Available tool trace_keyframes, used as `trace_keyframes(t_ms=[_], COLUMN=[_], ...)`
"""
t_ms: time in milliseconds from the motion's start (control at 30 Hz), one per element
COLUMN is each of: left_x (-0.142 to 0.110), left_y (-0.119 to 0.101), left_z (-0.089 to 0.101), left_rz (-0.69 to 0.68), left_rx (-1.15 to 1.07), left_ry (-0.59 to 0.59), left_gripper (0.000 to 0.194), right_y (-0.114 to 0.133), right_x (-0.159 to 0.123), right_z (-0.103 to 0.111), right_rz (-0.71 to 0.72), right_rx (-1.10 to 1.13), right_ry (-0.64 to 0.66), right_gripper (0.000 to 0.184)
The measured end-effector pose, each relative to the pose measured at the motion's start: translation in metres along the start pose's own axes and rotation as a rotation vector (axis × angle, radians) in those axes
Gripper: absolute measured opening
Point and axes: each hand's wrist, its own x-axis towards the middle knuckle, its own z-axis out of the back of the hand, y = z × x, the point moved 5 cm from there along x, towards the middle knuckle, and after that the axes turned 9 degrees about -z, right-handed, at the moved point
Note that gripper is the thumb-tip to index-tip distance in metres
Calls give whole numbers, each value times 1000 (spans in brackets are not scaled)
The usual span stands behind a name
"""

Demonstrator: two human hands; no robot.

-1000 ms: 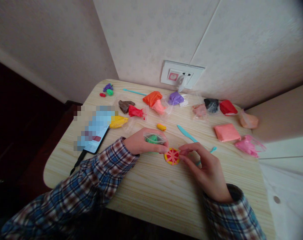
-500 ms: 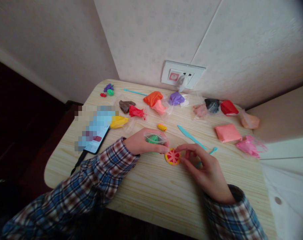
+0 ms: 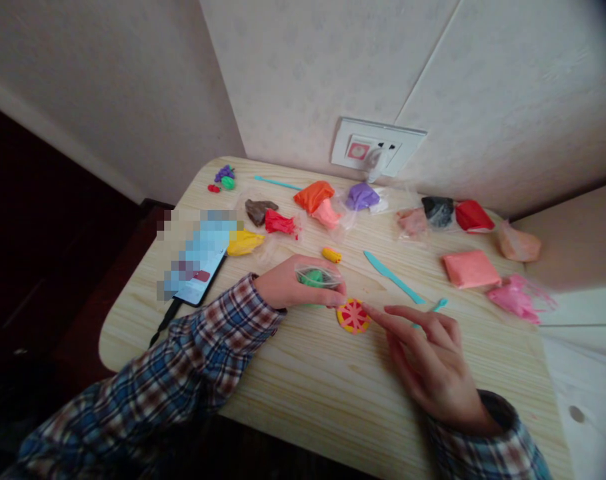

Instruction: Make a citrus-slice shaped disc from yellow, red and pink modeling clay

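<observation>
A small round clay disc, yellow at the edge with red wedges and pink spokes, lies flat on the wooden table. My left hand is closed around a clear bag of green clay, its fingertips at the disc's upper left edge. From the right, my right hand reaches with the index finger stretched out to the disc's edge; its other fingers are spread and hold nothing. Behind the disc lie a small yellow clay roll and a turquoise plastic knife. Another turquoise tool is partly hidden behind my right hand.
Several bags of clay, including orange, purple and yellow, line the back. A phone with a cable rests at left. Small clay fruits sit in the back left corner. A wall socket holds a plug.
My right hand has drawn back slightly to the right, its thumb leaving the disc and its index finger straightening. My left hand keeps the green clay bag. The view has shifted slightly.
</observation>
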Motion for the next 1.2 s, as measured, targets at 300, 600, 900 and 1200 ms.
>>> trace_keyframes(t_ms=[300,600,900,1200], left_x=[1,0,1,1], left_y=[-3,0,-1,0], left_z=[0,0,0,0], left_rz=[5,-12,-6,-4], left_rx=[15,16,17,29], left_ry=[4,3,1,-2], left_gripper=[11,11,12,12], right_y=[-1,-19,-31,-34], right_x=[-3,-2,4,3], right_z=[-10,15,3,-1], right_rz=[44,-317,-425,-461], right_rx=[-110,105,-19,-8], right_ry=[122,-189,-92,-57], right_gripper=[64,45,13,12])
